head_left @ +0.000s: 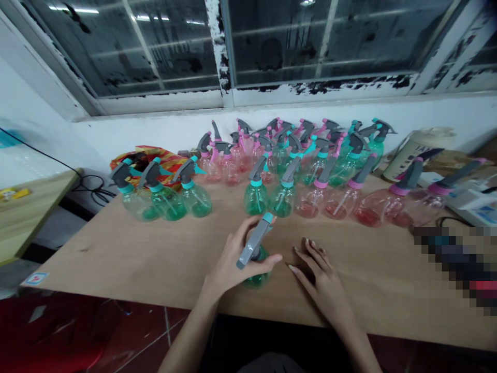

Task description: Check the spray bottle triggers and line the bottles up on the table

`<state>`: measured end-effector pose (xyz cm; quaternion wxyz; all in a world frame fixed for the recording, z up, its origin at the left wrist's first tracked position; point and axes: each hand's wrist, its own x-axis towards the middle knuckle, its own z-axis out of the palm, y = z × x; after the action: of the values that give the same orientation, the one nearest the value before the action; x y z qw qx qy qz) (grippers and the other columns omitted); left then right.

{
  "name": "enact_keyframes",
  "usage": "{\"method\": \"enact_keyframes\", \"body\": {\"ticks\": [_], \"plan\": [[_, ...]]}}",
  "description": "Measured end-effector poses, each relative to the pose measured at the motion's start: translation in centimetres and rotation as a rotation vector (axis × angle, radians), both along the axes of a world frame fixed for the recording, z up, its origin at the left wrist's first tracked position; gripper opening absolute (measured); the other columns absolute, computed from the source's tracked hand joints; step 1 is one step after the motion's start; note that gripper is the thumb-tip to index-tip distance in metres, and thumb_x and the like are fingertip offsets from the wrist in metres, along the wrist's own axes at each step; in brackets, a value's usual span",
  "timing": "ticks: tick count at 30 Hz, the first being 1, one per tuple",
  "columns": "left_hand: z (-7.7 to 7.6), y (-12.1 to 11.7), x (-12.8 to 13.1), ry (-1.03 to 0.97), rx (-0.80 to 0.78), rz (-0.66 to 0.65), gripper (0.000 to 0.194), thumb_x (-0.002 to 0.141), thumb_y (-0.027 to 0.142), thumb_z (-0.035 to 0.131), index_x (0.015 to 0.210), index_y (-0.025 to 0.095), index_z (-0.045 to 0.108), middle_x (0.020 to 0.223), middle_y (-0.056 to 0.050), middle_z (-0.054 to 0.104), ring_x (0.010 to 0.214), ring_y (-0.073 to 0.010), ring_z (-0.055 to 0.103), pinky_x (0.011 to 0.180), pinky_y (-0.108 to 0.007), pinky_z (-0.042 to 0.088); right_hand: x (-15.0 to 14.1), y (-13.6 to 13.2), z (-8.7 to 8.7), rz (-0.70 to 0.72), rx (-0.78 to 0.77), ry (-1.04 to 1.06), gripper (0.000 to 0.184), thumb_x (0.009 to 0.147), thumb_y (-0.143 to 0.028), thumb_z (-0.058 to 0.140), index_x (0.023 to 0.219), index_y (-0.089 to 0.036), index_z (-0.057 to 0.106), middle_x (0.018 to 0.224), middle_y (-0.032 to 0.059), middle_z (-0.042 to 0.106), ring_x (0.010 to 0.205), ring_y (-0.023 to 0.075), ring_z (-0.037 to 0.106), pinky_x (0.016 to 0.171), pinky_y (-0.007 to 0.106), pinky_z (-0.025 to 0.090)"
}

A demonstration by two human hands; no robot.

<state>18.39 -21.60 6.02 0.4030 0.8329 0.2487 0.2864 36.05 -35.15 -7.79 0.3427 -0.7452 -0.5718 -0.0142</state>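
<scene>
My left hand is wrapped round the neck of a green spray bottle near the front of the wooden table. Its grey trigger head with a teal nozzle tilts above my fingers, which hide part of the neck. To the right, my right hand rests on the wood with its fingers stretched out, apart from the bottle. Just behind stand two more green spray bottles, in line with several pink spray bottles. Three green spray bottles form a group on the left.
Pink and green spray bottles crowd the table's back by the wall. A red and yellow bag lies behind the left group. On the right are a pale cylindrical container and a white power strip. A black cable hangs left.
</scene>
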Motion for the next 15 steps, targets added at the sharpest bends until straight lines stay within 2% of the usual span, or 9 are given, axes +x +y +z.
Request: {"method": "enact_keyframes", "body": {"ticks": [2,11,13,15], "plan": [[-0.3,0.0,-0.2,0.007,-0.009,0.001,0.064,0.069,0.031,0.077,0.126,0.033,0.047,0.130,-0.005,0.059,0.119,-0.0293,0.055,0.103,-0.051,0.039,0.0,0.0,0.0,0.001,-0.001,0.006,0.050,0.092,-0.051,0.046,0.129,-0.018,0.057,0.142,0.0141,0.049,0.135,0.0295,0.039,0.110,0.055,0.033],[-1.0,-0.6,-1.5,0.082,0.021,0.034,0.073,0.069,0.031,0.078,0.131,0.029,0.040,0.134,-0.010,0.053,0.123,-0.0290,0.050,0.102,-0.051,0.040,0.0,0.0,-0.1,0.012,0.007,0.018,0.050,0.092,-0.050,0.047,0.131,-0.019,0.055,0.143,0.0134,0.048,0.136,0.0300,0.038,0.110,0.057,0.031],[-1.2,-0.8,-2.1,0.109,-0.002,0.070,0.064,0.071,0.034,0.076,0.126,0.026,0.044,0.126,-0.010,0.057,0.116,-0.0291,0.055,0.097,-0.050,0.043,0.0,0.0,-0.1,0.010,0.011,0.029,0.049,0.091,-0.049,0.048,0.130,-0.020,0.056,0.143,0.0129,0.048,0.136,0.0300,0.038,0.110,0.057,0.032],[-1.2,-0.8,-2.6,0.131,-0.027,0.096,0.046,0.077,0.037,0.071,0.116,0.023,0.051,0.116,-0.010,0.062,0.109,-0.0276,0.059,0.095,-0.048,0.045,0.0,-0.1,-0.1,0.009,0.009,0.039,0.049,0.091,-0.049,0.048,0.130,-0.020,0.056,0.143,0.0128,0.048,0.136,0.0300,0.038,0.110,0.057,0.032]]}}
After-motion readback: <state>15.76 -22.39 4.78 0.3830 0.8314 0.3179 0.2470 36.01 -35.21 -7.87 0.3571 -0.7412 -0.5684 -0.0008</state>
